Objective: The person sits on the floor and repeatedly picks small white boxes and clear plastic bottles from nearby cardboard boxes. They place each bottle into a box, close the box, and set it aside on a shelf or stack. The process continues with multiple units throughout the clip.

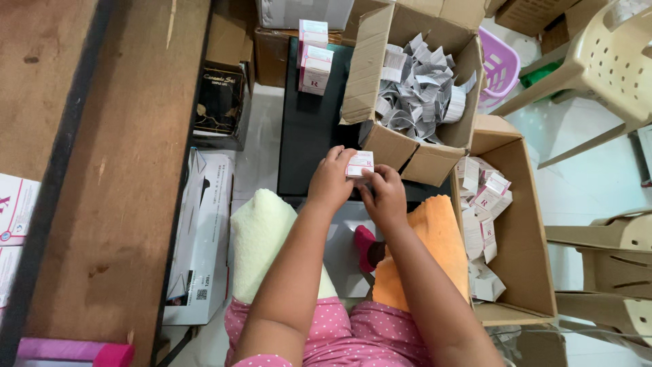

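My left hand (pixel 331 181) and my right hand (pixel 384 196) together hold a small white and pink carton (pixel 360 164) just above the dark tabletop (pixel 309 129). Fingers of both hands pinch the carton's ends. Directly beyond it stands an open cardboard box (pixel 367 68) full of folded grey paper leaflets (pixel 418 88). A stack of the same small cartons (pixel 314 58) stands at the far side of the dark top. To my right another open cardboard box (pixel 526 224) holds several loose small cartons (pixel 483 204).
A wooden bench (pixel 115 156) runs along the left. A long white box (pixel 204 238) lies on the floor beside it. A cream cloth (pixel 261 238) and an orange cloth (pixel 438 245) cover my knees. Beige plastic chairs (pixel 608 68) and a purple basket (pixel 499 64) stand at right.
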